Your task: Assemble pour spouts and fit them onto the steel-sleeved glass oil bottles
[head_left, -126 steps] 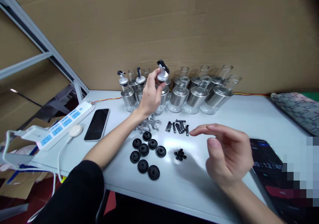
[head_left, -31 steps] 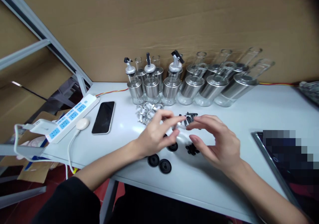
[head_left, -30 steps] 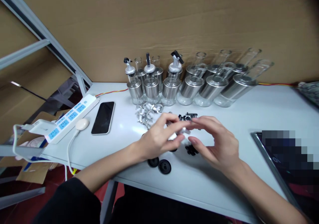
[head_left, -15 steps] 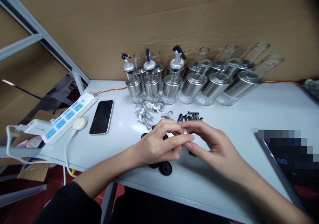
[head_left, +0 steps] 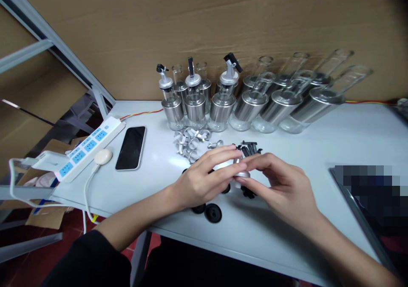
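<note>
Between the thumb and fingers of my right hand (head_left: 283, 183) is a silver pourer top (head_left: 243, 174), its round flange showing below the fingertips. My left hand (head_left: 202, 178) reaches across from the other side, with its fingers bent against the same piece; they partly hide it. Just beyond the hands lie several slim black levers (head_left: 251, 149). More silver pourer tops (head_left: 193, 144) are heaped behind my left hand. Black round caps (head_left: 213, 213) lie under and in front of that hand, and small black pieces (head_left: 248, 192) sit below my right fingers.
Glass bottles with metal sleeves (head_left: 221, 110) stand along the cardboard wall (head_left: 223, 19); three at the left front carry pourers. A phone (head_left: 131, 148) and a power strip (head_left: 86, 149) with cables lie left. A dark screen device (head_left: 363, 219) is at the right.
The silver pourer top has turned between my fingers, so its flange now shows. My left fingers have straightened somewhat across it. The view has shifted slightly.
</note>
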`<state>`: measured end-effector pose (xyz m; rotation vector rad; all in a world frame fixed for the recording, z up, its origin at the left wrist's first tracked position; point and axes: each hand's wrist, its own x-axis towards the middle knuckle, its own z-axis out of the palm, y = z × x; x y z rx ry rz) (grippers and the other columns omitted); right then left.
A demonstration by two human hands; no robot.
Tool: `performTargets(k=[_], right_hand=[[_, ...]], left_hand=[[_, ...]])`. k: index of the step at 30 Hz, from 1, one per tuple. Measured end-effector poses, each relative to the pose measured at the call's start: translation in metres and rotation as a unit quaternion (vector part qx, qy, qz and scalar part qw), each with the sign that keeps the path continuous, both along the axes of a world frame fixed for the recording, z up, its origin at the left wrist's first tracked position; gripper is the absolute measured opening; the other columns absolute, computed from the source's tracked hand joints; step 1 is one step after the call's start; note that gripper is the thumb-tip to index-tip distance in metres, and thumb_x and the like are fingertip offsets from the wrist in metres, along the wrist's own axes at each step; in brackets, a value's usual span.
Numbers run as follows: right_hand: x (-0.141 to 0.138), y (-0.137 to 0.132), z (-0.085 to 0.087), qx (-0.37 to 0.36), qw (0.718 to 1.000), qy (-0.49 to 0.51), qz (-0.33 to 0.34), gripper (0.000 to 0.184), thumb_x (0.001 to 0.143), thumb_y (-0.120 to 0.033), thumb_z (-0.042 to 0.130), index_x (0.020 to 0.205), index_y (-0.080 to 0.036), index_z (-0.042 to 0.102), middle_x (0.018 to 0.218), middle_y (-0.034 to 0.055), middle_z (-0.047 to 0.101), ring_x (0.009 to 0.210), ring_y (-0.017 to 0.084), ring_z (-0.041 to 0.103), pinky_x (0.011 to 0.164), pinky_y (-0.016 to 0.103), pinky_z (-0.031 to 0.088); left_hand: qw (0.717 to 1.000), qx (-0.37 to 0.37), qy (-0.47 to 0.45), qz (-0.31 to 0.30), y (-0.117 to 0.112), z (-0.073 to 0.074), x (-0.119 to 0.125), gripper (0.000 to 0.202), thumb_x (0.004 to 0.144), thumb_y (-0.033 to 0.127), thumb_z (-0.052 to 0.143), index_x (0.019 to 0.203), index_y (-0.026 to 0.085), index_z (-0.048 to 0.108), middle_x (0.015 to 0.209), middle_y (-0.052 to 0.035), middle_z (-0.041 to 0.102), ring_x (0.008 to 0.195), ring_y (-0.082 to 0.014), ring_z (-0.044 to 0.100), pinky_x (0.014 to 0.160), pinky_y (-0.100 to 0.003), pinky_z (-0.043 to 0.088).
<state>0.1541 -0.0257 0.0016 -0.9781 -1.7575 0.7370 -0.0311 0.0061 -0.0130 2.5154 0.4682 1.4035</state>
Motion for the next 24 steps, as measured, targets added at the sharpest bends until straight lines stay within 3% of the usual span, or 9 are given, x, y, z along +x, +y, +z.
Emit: performTargets(k=[4,9,13,16,20,24], right_hand=[[-0.0006,0.0008,-0.0014,0.061,0.998,-0.007,-0.026,0.013,0.083,-0.013,0.066,0.087,-0.022,0.058,0.087,0.0015,0.067,0.082,0.014,0.064,0.072,0.023,0.051],[-0.0004,0.0020,-0.0011,0.136,0.989,-0.061,-0.027,0.014,0.084,-0.009,0.064,0.090,-0.020,0.057,0.088,0.0041,0.065,0.082,0.015,0.064,0.069,0.025,0.051],[0.0003,0.0015,-0.0012,0.167,0.981,-0.094,-0.033,0.015,0.084,-0.007,0.063,0.090,-0.019,0.057,0.088,0.0055,0.064,0.080,0.015,0.063,0.066,0.024,0.051],[0.0010,0.0011,-0.0033,0.141,0.987,-0.069,-0.024,0.015,0.083,-0.012,0.066,0.092,-0.020,0.057,0.088,0.0042,0.064,0.079,0.015,0.062,0.069,0.027,0.052],[0.0011,0.0011,-0.0047,0.041,0.998,0.013,-0.044,0.024,0.083,-0.022,0.068,0.106,-0.023,0.058,0.091,0.0025,0.064,0.076,0.015,0.061,0.069,0.028,0.052],[0.0005,0.0019,0.0001,0.038,0.995,0.016,-0.087,0.014,0.085,-0.011,0.063,0.091,-0.023,0.064,0.083,-0.0003,0.066,0.075,0.013,0.062,0.066,0.023,0.051]], left_hand=[[0.999,-0.004,0.032,0.016,-0.0008,0.0006,-0.0002,0.037,0.092,0.034,0.054,0.120,0.011,0.052,0.123,-0.0153,0.051,0.117,-0.0205,0.054,0.095,-0.035,0.055],[0.996,0.015,0.039,0.077,-0.0020,-0.0034,-0.0006,0.025,0.090,0.021,0.057,0.114,0.017,0.057,0.116,-0.0094,0.046,0.110,-0.0171,0.053,0.089,-0.029,0.056],[0.997,-0.019,0.059,0.054,-0.0029,-0.0037,-0.0016,0.029,0.091,0.026,0.056,0.118,0.017,0.054,0.105,-0.0074,0.053,0.098,-0.0148,0.059,0.082,-0.027,0.057],[0.997,-0.024,0.064,0.044,-0.0032,-0.0020,-0.0027,0.026,0.093,0.022,0.052,0.118,0.016,0.053,0.103,-0.0074,0.058,0.095,-0.0140,0.060,0.079,-0.024,0.056],[0.998,0.015,0.041,0.043,-0.0016,0.0000,-0.0030,0.022,0.093,0.023,0.052,0.112,0.014,0.055,0.099,-0.0076,0.062,0.089,-0.0145,0.062,0.077,-0.026,0.055],[0.998,0.042,0.044,0.028,0.0004,0.0015,-0.0019,0.020,0.093,0.025,0.053,0.109,0.014,0.054,0.094,-0.0066,0.065,0.085,-0.0144,0.063,0.075,-0.028,0.054]])
